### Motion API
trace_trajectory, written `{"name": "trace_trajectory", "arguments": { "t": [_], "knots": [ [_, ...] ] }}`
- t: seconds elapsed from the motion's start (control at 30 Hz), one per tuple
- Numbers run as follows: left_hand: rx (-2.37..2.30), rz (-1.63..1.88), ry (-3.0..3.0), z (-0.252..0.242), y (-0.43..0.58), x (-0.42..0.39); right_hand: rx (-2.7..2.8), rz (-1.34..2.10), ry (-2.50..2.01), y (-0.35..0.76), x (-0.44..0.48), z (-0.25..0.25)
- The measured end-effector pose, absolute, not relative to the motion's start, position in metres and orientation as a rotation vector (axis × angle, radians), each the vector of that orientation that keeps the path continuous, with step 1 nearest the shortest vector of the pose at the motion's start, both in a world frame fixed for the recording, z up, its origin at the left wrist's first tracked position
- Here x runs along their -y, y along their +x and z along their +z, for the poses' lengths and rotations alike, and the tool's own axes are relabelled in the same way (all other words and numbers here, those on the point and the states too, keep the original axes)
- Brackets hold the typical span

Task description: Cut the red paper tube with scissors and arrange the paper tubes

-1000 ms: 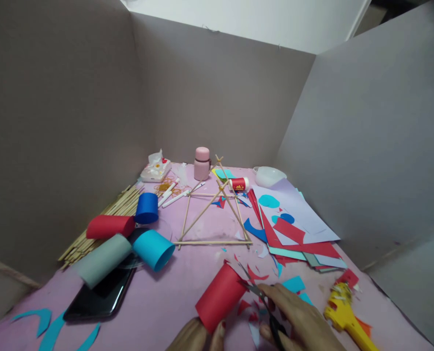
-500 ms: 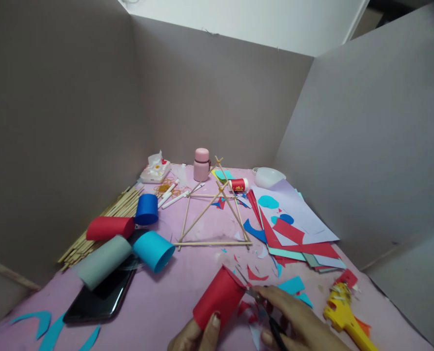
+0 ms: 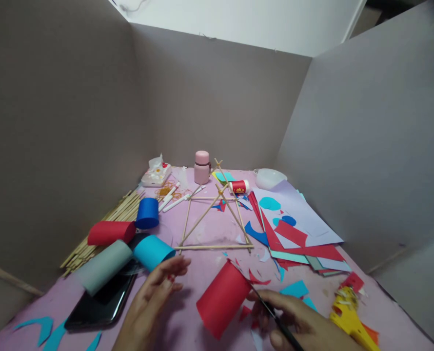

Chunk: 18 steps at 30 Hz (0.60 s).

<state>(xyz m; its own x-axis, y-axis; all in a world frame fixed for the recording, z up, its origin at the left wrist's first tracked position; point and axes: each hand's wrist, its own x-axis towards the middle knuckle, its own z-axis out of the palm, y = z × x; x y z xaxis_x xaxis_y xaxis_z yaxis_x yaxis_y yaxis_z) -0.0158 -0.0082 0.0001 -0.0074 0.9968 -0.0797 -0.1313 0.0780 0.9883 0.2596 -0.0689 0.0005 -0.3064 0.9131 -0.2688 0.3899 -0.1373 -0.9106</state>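
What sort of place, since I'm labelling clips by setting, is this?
Probably a craft workspace: the right hand holds scissors, a frame of thin sticks stands on the pink tabletop, and colored paper sheets lie to the right.

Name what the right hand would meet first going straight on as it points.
Most likely the red tube: the right hand points left and forward, and its scissors seem to reach the tube's rim, though depth is unclear.
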Motion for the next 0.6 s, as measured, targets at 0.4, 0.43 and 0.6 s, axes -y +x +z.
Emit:
{"name": "trace_trajectory", "arguments": {
  "t": [0.4, 0.43, 0.6],
  "knots": [
    [-0.853, 0.782, 0.921, -0.001, 0.015, -0.013, 1.667, 1.597, -1.287, 0.245, 0.055, 0.004],
    [-0.845, 0.776, 0.893, -0.005, 0.015, -0.012, 1.678, 1.613, -1.269, 0.243, 0.053, 0.005],
    [-0.770, 0.763, 0.826, -0.013, 0.015, -0.010, 1.639, 1.692, -1.351, 0.235, 0.049, 0.012]
  ]
}}
